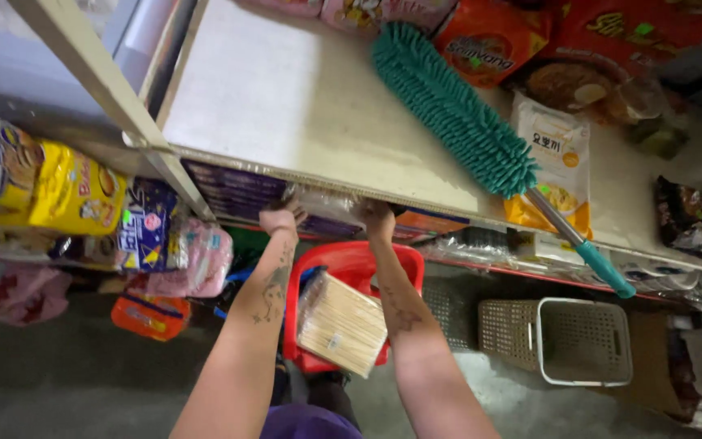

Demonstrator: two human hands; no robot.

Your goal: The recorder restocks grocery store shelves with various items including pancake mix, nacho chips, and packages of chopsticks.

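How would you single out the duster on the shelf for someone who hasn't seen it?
Start at the pale shelf board running across the top. Lying diagonally on its right half, among orange and yellow food packets, is the duster: a long, fluffy teal head on a grey rod with a teal grip overhanging the shelf's front edge.

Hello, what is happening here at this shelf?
A person reaches both arms under a store shelf. The left hand and right hand touch clear plastic-wrapped packages on the level below; whether they grip them cannot be told. A teal microfibre duster lies on the shelf beside snack packets. Below stands a red basket with a pack of pale noodles tilted in it, and a beige plastic basket sits on the floor.
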